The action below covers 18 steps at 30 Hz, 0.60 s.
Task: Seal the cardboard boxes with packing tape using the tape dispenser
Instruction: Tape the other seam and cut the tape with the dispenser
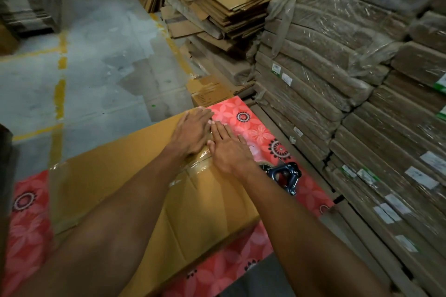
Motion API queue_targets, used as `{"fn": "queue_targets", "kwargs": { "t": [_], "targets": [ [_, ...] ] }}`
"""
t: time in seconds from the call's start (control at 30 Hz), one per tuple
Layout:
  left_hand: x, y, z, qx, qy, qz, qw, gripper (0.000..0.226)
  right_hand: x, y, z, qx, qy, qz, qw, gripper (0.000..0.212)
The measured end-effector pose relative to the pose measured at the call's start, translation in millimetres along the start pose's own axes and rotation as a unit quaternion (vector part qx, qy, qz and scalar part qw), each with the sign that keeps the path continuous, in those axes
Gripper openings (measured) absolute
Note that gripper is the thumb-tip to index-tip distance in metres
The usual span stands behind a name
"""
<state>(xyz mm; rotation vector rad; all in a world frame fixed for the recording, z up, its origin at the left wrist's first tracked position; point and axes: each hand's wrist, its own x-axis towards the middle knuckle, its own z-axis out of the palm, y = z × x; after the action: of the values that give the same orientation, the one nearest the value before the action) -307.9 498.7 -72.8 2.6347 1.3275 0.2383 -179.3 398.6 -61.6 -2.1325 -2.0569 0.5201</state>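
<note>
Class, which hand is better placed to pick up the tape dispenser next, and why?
Likely the right hand. The tape dispenser lies on the floral cover just beside its wrist; the left hand presses the cardboard box farther away and would have to cross the right arm.

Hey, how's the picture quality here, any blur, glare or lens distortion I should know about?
Head view: dim, warm light; wide-angle bending tilts the wrapped stacks at right; soft glare on the clear tape beside the left hand and right hand; far corners smeared, the cardboard box fairly sharp.
</note>
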Motion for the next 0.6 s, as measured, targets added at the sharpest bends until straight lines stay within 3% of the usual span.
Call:
{"fn": "queue_targets", "kwargs": {
  "t": [0.1,0.3,0.47,0.6],
  "targets": [
    [1.5,2.0,-2.3,0.075,-0.048,-0.034,0.995,0.056,-30.1,7.9,-0.7,-0.010,-0.003,-0.012,1.000,0.063],
    [-4.6,36.4,-10.6,0.082,-0.081,-0.100,0.988,0.059,-121.0,30.8,5.4,-0.012,0.023,0.001,1.000,0.065],
    [-72.2,95.1,5.2,0.024,-0.060,-0.009,0.998,0.055,-120.7,33.5,9.3,0.001,0.033,-0.012,0.999,0.065],
    [-104.6,93.0,11.8,0.010,-0.052,-0.026,0.998,0.055,-120.9,40.6,8.8,0.000,0.028,-0.045,0.999,0.068]
  ]
}}
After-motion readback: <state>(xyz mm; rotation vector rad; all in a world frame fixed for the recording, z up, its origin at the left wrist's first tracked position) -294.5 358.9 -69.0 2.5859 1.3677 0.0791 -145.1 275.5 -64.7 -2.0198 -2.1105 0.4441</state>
